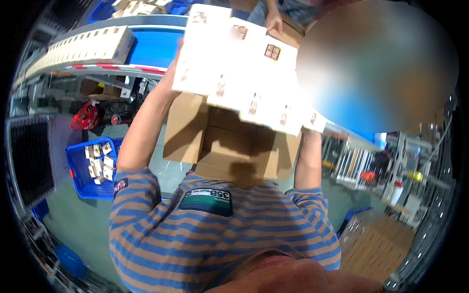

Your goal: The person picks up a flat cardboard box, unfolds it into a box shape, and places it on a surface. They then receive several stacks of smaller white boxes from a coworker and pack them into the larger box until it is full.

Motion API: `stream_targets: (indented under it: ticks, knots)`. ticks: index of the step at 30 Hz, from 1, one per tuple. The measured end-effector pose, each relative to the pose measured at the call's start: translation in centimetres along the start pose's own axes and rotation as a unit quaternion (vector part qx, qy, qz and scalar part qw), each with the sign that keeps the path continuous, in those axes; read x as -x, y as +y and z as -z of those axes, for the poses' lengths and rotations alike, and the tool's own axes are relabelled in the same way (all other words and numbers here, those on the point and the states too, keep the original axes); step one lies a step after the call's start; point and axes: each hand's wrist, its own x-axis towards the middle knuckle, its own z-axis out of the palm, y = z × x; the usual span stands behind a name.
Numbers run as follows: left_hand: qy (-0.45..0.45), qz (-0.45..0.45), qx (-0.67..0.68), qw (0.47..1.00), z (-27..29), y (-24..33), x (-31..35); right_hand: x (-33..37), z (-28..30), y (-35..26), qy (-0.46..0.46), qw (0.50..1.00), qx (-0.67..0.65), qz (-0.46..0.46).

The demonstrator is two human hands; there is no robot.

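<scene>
Both arms rise from the lower edge in a brown-and-blue striped shirt [195, 234] and hold up an open brown cardboard box [229, 146] in front of the chest. The box sits between the 2 forearms, its open end tipped away from the person, and a stack of flat white cartons with small brown printed marks [239, 68] spreads out of its far end.

The left hand [172, 68] presses against the left edge of the white cartons, just above the box's left wall; only the wrist and part of the palm show, so how far its fingers are spread cannot be told. The right hand [312, 124] is at the lower right corner of the cartons, beside the box's right wall; it is mostly hidden behind them, and its grip cannot be told either.

Beyond the cartons, another person's hand [274, 22] rests on a second brown box [293, 34]. To the left, a blue plastic crate [80, 171] of small white packs stands on the floor, and a long row of white cartons [83, 46] lies on a blue conveyor [156, 46].
</scene>
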Motion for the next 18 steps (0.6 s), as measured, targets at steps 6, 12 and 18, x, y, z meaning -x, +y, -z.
stream_targets:
  ticks: [6,12,18]
  knots:
    - [0.065,0.128,0.014,0.990,-4.1,-12.9,10.1,13.1,5.5,4.6,-0.090,0.962,0.186,-0.177]
    - [0.047,0.201,-0.542,0.815,-2.1,-18.8,8.4,10.2,5.6,10.0,-0.129,0.804,0.575,-0.082]
    - [-0.038,0.065,-0.596,0.800,-7.0,-19.2,1.5,5.6,-0.8,13.5,-0.258,0.787,0.557,-0.066]
